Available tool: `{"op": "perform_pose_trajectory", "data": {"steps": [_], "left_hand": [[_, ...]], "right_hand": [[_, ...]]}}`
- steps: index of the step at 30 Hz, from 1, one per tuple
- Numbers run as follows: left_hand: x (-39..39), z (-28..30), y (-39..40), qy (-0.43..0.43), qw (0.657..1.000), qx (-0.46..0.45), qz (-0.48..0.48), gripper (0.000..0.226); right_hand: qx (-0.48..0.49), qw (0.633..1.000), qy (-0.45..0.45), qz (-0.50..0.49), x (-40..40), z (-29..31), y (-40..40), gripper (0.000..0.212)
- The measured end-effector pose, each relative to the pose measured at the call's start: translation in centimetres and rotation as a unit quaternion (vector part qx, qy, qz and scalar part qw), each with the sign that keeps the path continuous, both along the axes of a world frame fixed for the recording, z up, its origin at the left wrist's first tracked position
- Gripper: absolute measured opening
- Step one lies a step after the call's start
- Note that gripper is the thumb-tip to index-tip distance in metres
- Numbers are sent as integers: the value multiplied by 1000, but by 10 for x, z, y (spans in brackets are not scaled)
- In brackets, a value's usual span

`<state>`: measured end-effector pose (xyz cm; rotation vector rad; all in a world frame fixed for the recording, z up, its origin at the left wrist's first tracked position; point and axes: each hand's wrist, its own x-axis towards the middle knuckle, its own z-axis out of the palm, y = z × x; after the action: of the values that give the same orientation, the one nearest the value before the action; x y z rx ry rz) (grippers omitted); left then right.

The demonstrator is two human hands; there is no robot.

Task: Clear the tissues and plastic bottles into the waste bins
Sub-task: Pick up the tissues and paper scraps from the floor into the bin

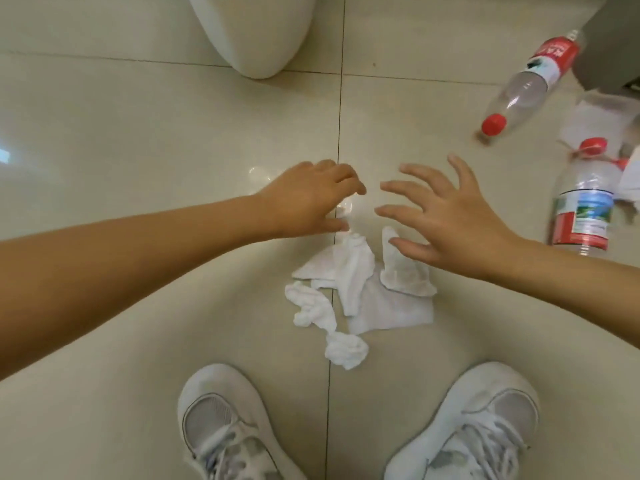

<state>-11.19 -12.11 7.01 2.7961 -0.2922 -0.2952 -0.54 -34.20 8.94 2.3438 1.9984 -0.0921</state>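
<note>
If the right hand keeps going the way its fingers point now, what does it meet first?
The right hand points left, toward the left hand, so probably that hand's fingers first. The tissues lie below that line; depth is unclear.

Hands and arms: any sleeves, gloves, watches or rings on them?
None visible. The left hand and right hand are bare, with no gloves and no rings on the fingers. Both forearms are uncovered to the frame edges, with no sleeve, watch or band in view.
</note>
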Motion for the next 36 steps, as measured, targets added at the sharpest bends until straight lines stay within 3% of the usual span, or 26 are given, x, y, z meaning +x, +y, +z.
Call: {"op": "perform_pose_trajectory", "data": {"steps": [5, 8, 10, 12, 16, 19, 27, 32, 36], "left_hand": [[-19, -39, -26, 120, 983, 24, -140, 110], [-32, -56, -38, 165, 958, 101, -213, 121], [-39, -66, -41, 141, 953, 134, -233, 117], [-44, -71, -39, 93, 965, 112, -219, 103], [-41, -77, -27, -10, 972, 58, -229, 64], [-35, -75, -18, -32, 977, 23, -211, 34], [-36, -77, -12, -57, 986, -19, -153, 36], [-44, -75, -3, -63, 986, -5, -155, 32], [-49, -71, 10, -75, 985, 8, -155, 40]], "right_hand": [[-37, 997, 53, -47, -29, -27, -19, 44], [-41, 994, 71, -66, -45, -36, -26, 46], [-43, 994, 71, -72, -52, -41, -31, 46], [-45, 992, 78, -90, -57, -45, -35, 47], [-75, 985, 84, -129, -63, -50, -42, 51], [-122, 971, 111, -172, -69, -50, -42, 61], [-194, 931, 185, -247, -99, -65, -23, 103], [-137, 960, 128, -206, -97, -82, -27, 77], [-97, 970, 149, -164, -82, -80, -36, 49]]}}
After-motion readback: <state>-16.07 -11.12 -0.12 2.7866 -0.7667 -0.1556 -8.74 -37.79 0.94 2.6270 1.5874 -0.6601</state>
